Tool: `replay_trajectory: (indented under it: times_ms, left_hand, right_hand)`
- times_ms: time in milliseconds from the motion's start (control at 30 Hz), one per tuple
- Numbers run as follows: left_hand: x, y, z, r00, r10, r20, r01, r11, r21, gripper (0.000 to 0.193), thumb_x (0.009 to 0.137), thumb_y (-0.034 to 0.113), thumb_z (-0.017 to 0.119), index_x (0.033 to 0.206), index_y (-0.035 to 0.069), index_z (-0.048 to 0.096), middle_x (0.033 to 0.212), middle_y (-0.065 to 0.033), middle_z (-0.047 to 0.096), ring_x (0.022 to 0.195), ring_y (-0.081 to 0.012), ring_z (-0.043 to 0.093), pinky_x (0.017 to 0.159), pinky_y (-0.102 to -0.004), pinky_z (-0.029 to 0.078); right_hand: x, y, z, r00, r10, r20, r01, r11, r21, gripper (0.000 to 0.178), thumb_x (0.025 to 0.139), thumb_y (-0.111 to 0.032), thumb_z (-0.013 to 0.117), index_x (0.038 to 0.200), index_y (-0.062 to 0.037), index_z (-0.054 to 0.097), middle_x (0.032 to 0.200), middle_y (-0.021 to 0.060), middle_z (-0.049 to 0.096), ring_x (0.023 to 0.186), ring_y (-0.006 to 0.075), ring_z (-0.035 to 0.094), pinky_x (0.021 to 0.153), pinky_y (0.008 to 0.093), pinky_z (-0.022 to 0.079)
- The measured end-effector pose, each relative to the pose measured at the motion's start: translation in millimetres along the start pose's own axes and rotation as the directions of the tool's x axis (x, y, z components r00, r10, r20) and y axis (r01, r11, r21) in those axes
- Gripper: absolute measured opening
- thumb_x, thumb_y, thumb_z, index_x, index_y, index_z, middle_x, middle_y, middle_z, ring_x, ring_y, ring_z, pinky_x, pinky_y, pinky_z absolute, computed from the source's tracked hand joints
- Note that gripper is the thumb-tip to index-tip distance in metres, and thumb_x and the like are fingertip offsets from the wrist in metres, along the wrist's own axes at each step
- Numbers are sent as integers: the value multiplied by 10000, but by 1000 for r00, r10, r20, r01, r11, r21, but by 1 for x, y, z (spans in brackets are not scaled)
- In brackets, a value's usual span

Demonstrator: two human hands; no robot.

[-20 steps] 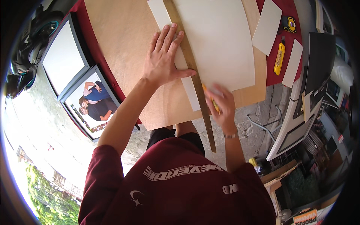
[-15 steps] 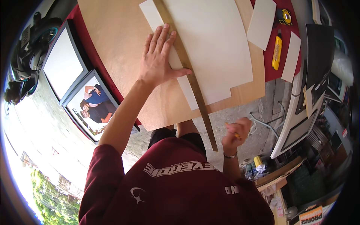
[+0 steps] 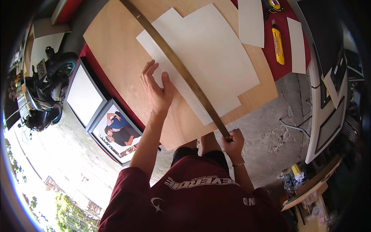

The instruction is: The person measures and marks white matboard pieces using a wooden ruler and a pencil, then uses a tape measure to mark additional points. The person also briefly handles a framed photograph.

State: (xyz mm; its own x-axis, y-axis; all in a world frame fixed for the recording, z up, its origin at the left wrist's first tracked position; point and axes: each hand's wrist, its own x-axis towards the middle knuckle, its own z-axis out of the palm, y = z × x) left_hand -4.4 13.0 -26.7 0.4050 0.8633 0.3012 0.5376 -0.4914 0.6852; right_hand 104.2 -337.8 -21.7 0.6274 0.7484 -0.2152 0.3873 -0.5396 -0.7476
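Note:
A long brown straightedge lies slantwise across a white sheet of board with stepped edges. The sheet rests on a plywood panel. My right hand is closed round the straightedge's near end, which juts past the panel's front edge. Beside the sheet's left edge, my left hand is open with its fingers apart, off the straightedge. I cannot make out a pencil in my right hand now.
A yellow utility knife, a tape measure and white board strips lie on red cloth at the right. Two frames, one with a photo, lean at the left. A motorcycle stands beyond; a white-framed panel stands right.
My left hand has lifted off the straightedge. My right hand, which held a yellow pencil in the air, has taken the straightedge's near end. The straightedge has shifted on the sheet.

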Motion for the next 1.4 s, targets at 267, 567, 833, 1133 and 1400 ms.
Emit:
replay_trajectory:
  times_ms: [267, 567, 833, 1133, 1400]
  left_hand:
    - [104, 19, 81, 968, 105, 229, -187, 907, 377, 1147, 677, 619, 911, 1469, -67, 445, 1552, -276, 429, 1444, -409, 408, 1183, -497, 358]
    - [187, 36, 89, 825, -215, 523, -82, 870, 485, 1046, 506, 696, 964, 1242, 14, 667, 1397, -257, 532, 1350, -415, 465, 1131, -561, 367]
    - [169, -6, -87, 653, -313, 690, 656, 688, -309, 384, 1046, 275, 667, 1279, -28, 621, 1136, -160, 730, 978, -174, 719, 841, -309, 581]
    - [-19, -6, -26, 673, -346, 653, 672, -82, -736, 200, 1120, 199, 520, 1275, 93, 588, 1142, -56, 721, 1022, -148, 725, 836, -340, 622]
    - [0, 46, 12, 601, -595, 534, 797, 393, -459, 224, 1077, 226, 620, 1082, 2, 629, 923, -74, 744, 760, -156, 731, 642, -303, 604]
  right_hand:
    - [34, -9, -64, 991, -26, -133, 20, 999, -46, 276, 732, -19, 809, 779, -75, 543, 718, 90, 527, 657, 298, 529, 585, 409, 424]
    - [45, -31, -89, 953, 5, -304, -21, 998, -52, 305, 753, 19, 811, 780, -80, 524, 735, 55, 532, 643, 222, 509, 578, 348, 417]
    - [20, -38, -95, 960, 80, -267, -89, 996, -21, 290, 765, -23, 813, 760, -83, 529, 717, 53, 500, 625, 216, 488, 568, 358, 383]
    - [36, -51, -87, 973, -41, -229, 37, 999, -20, 273, 753, -25, 813, 761, -85, 546, 711, 53, 503, 634, 226, 503, 570, 366, 390]
    - [38, -30, -53, 996, -52, -75, 52, 999, 5, 271, 730, -24, 824, 761, -77, 560, 707, 67, 534, 655, 272, 529, 592, 388, 418]
